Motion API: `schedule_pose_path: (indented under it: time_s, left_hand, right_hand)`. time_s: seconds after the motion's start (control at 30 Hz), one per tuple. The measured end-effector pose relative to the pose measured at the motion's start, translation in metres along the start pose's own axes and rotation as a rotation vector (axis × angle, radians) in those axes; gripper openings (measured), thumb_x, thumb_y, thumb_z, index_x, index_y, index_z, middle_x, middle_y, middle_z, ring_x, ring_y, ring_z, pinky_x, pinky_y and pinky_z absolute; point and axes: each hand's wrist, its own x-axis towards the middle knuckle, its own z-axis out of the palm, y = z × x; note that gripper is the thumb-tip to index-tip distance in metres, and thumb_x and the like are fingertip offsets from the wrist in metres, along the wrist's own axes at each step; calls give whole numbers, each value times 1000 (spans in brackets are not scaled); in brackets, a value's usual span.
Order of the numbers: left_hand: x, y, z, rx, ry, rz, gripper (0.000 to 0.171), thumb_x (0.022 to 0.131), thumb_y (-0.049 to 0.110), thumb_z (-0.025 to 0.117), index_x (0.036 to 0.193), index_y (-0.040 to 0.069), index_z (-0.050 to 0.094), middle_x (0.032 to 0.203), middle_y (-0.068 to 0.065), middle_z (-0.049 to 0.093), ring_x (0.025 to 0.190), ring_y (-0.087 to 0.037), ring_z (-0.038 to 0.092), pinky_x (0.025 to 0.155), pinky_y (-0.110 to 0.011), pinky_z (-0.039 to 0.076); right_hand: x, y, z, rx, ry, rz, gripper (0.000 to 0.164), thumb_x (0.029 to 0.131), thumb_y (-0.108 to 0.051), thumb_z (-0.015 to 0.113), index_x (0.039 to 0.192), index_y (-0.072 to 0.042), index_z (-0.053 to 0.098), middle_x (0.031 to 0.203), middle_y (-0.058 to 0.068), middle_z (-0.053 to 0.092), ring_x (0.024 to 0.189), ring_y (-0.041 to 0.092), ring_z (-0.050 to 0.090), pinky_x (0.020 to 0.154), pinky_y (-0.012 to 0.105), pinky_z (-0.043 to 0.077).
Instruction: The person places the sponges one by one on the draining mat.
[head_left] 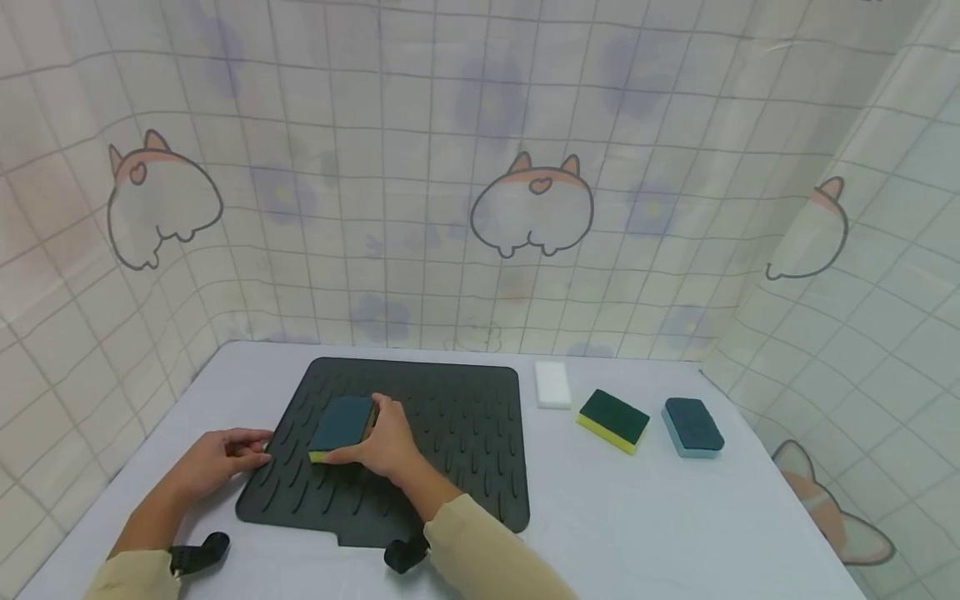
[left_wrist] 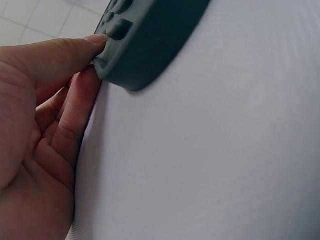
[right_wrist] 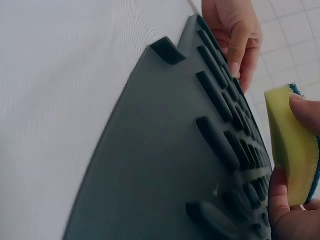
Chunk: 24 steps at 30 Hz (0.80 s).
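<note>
A dark grey ridged drying mat (head_left: 480, 492) lies on the white table. My left hand (head_left: 217, 462) pinches the mat's left edge; the left wrist view shows the thumb (left_wrist: 65, 57) on the mat's top edge and a finger against its side. Over the left half of the mat, my right hand (head_left: 392, 442) grips a scouring sponge (head_left: 341, 423) by its sides, dark blue-green face up. The sponge's yellow foam (right_wrist: 290, 145) shows between thumb and fingers in the right wrist view. Whether the sponge touches the mat I cannot tell.
To the right of the mat lie a white block (head_left: 552, 385), a green-and-yellow sponge (head_left: 613, 419) and a dark blue sponge with a light blue base (head_left: 693, 427). A tile-patterned curtain (head_left: 420, 275) hangs behind the table (head_left: 637, 525) and along both sides.
</note>
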Motion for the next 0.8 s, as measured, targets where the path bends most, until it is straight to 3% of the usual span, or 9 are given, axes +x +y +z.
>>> schedule_pose_path:
  time_s: [0.8]
  left_hand:
    - [-2, 3, 1, 20, 11, -11, 58, 92, 29, 78, 135, -6, 61, 100, -5, 71, 85, -12, 58, 68, -26, 47]
  right_hand:
    - [6, -1, 23, -140, 48, 38, 115, 63, -38, 100, 156, -12, 36, 143, 7, 47, 122, 21, 55, 101, 40, 51]
